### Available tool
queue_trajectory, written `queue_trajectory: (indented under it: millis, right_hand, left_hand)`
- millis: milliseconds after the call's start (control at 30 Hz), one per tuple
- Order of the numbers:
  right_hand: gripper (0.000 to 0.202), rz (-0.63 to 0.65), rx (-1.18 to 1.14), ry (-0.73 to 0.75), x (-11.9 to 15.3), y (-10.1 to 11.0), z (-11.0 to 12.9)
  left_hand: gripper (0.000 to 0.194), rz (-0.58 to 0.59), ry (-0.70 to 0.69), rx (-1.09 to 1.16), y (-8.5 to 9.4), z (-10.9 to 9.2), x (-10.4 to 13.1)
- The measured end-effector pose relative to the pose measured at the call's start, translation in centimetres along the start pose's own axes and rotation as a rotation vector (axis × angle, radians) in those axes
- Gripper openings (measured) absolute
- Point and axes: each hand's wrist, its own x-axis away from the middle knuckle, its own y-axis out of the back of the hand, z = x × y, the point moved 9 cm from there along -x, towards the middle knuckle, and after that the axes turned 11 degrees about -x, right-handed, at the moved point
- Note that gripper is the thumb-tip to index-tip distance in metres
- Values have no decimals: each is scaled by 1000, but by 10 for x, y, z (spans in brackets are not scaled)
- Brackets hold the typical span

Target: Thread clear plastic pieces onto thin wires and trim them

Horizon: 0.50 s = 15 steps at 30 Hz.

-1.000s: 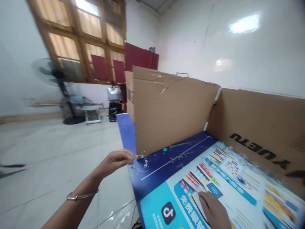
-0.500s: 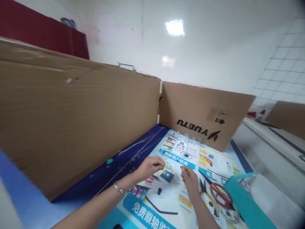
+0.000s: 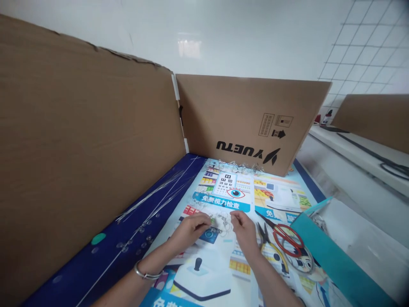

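My left hand (image 3: pixel 191 229), with a metal bangle (image 3: pixel 147 273) at its wrist, is closed, thumb against fingertips. Across a small gap, my right hand (image 3: pixel 244 230) is also closed in a pinch. What either one grips is too fine to name. Thin, shiny, clear-and-metallic pieces like wire loops or beads (image 3: pixel 223 221) show between the fingertips, above the printed sheet (image 3: pixel 211 264). Right of my right hand lie yellow-handled pliers (image 3: pixel 271 249) and red-handled scissors (image 3: pixel 287 239), beside a coil of wire (image 3: pixel 302 262).
Cardboard panels wall off the left (image 3: pixel 86 136) and back (image 3: pixel 207 111). A teal box (image 3: pixel 338 251) with metallic bits stands at right. On the dark blue strip lie thin wires (image 3: pixel 150 196), small clear discs (image 3: pixel 147 241) and a green oval (image 3: pixel 98 238). Glittering pieces (image 3: pixel 239 166) line the back panel.
The view has swung right and tilted down. Both hands keep their pinched pose with a similar gap, now appearing slightly farther left in the picture.
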Motion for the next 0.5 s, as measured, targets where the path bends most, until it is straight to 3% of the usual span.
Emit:
queue_trajectory:
  millis: [233,333,500]
  right_hand:
    - [23,-2,148,22,3,2,1]
    - [22,13,180,14,3,1,-1]
    - [22,27,217,23,4,-2,-1]
  left_hand:
    - [32,31,-6,-58,-2,8,-1]
    - [34,21,115,-49,-3,23,0]
    - [14,-1,290,64,-2,41,2]
